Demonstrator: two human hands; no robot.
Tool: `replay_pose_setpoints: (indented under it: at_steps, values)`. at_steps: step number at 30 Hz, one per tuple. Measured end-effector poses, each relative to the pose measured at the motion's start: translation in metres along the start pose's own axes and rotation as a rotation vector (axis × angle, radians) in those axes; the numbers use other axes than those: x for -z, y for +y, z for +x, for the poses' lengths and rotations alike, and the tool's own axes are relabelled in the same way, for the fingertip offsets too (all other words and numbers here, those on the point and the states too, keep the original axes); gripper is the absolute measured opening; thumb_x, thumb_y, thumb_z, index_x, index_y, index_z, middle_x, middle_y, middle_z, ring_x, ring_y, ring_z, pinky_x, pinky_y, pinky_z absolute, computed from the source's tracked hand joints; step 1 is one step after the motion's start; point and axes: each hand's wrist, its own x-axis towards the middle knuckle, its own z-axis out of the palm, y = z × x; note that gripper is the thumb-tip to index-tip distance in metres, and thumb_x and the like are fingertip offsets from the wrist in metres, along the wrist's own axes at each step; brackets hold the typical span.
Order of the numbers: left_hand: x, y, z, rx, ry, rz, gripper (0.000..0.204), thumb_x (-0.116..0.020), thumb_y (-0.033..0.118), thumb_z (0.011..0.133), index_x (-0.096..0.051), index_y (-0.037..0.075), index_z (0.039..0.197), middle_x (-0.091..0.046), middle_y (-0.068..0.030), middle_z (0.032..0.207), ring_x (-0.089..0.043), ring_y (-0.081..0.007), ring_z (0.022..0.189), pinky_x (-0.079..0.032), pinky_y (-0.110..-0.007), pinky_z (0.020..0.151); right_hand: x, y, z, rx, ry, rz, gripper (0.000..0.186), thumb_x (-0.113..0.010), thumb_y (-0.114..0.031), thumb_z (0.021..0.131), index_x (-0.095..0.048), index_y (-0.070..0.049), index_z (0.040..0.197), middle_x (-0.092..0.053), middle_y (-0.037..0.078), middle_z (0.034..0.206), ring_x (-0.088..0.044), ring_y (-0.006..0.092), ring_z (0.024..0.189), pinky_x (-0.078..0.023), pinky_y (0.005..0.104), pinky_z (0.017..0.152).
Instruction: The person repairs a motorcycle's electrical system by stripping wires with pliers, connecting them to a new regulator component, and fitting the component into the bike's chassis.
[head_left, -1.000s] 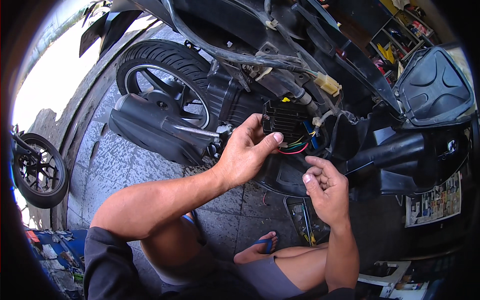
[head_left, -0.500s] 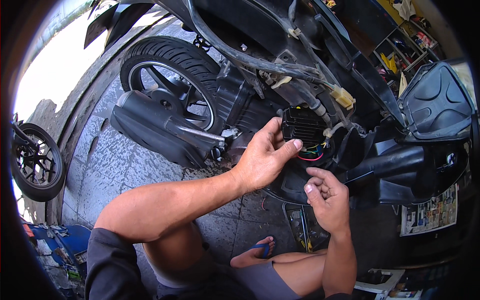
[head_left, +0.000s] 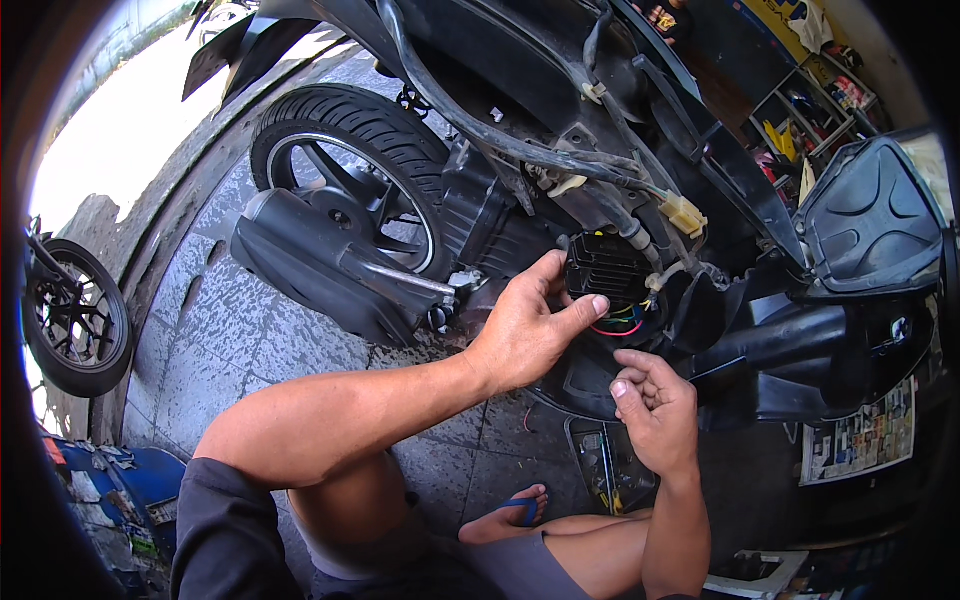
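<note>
My left hand (head_left: 545, 315) grips a black finned electrical part (head_left: 605, 265), thumb on its lower edge. Red, green and yellow wires (head_left: 625, 327) hang just beneath it, among the exposed frame and cables (head_left: 530, 160) of a black motorbike. My right hand (head_left: 655, 405) is curled below and right of that part, index finger loosely bent above the thumb; whatever its fingers may hold is hidden. A cream connector (head_left: 683, 213) dangles above on the harness, and a black plastic body panel (head_left: 760, 350) lies to the right of my right hand.
The rear wheel (head_left: 350, 130) and muffler (head_left: 300, 250) are at upper left, another bike's wheel (head_left: 75, 315) at far left. A tool tray (head_left: 610, 465) rests on the tiled floor (head_left: 210, 370). Behind are shelves (head_left: 800, 120) and a person in a dark top (head_left: 668, 18).
My left hand and the finned part have shifted right relative to one second ago. My right hand sits a little lower in view, still curled. A person has come into view at the top.
</note>
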Motion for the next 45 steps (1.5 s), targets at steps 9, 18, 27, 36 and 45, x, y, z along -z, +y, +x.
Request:
replay_pose_setpoints:
  at_steps: [9,18,27,36,45]
  values:
    - [0.003,0.003,-0.002,-0.04,0.017,0.052,0.035,-0.066,0.009,0.096,-0.05,-0.002,0.125,-0.062,-0.0078,0.113,-0.056,-0.0123,0.108,-0.048,-0.03,0.095,0.0,-0.001,-0.001,-0.005,-0.01,-0.024,0.029,-0.068,-0.002,0.089,-0.065,0.004,0.117,-0.068,0.007,0.084,-0.061,0.0066,0.068,-0.049,0.0216,0.059]
    - [0.005,0.005,-0.002,0.002,-0.016,0.037,0.036,-0.066,0.01,0.096,-0.051,-0.002,0.126,-0.064,-0.0067,0.113,-0.058,-0.0124,0.106,-0.048,-0.03,0.095,-0.002,-0.003,0.0,-0.006,-0.03,-0.028,0.03,-0.068,-0.003,0.089,-0.065,0.004,0.117,-0.069,0.008,0.084,-0.062,0.0071,0.068,-0.05,0.0224,0.059]
    - [0.002,0.003,-0.006,-0.026,0.005,-0.032,0.037,-0.066,0.01,0.095,-0.049,-0.003,0.125,-0.066,-0.0108,0.109,-0.063,-0.0137,0.096,-0.052,-0.029,0.087,-0.003,0.0,0.002,-0.019,-0.038,-0.027,0.03,-0.067,-0.003,0.09,-0.064,0.004,0.118,-0.069,0.008,0.085,-0.062,0.0075,0.069,-0.051,0.0228,0.061]
    - [0.004,0.005,-0.003,0.031,-0.024,-0.197,0.04,-0.067,0.006,0.094,-0.049,0.0,0.128,-0.065,-0.0095,0.117,-0.061,-0.015,0.11,-0.05,-0.032,0.098,-0.006,0.01,0.003,-0.032,-0.022,-0.012,0.031,-0.066,-0.002,0.09,-0.063,0.005,0.12,-0.069,0.007,0.085,-0.062,0.0068,0.069,-0.05,0.0223,0.061]
    - [0.0,0.002,0.002,0.129,-0.013,-0.402,0.043,-0.07,0.005,0.091,-0.048,0.003,0.128,-0.065,-0.012,0.115,-0.067,-0.0218,0.106,-0.059,-0.038,0.093,-0.034,0.005,0.006,-0.1,-0.045,0.255,0.04,-0.063,-0.011,0.096,-0.054,0.007,0.13,-0.068,0.01,0.096,-0.064,0.0099,0.072,-0.053,0.0226,0.062]
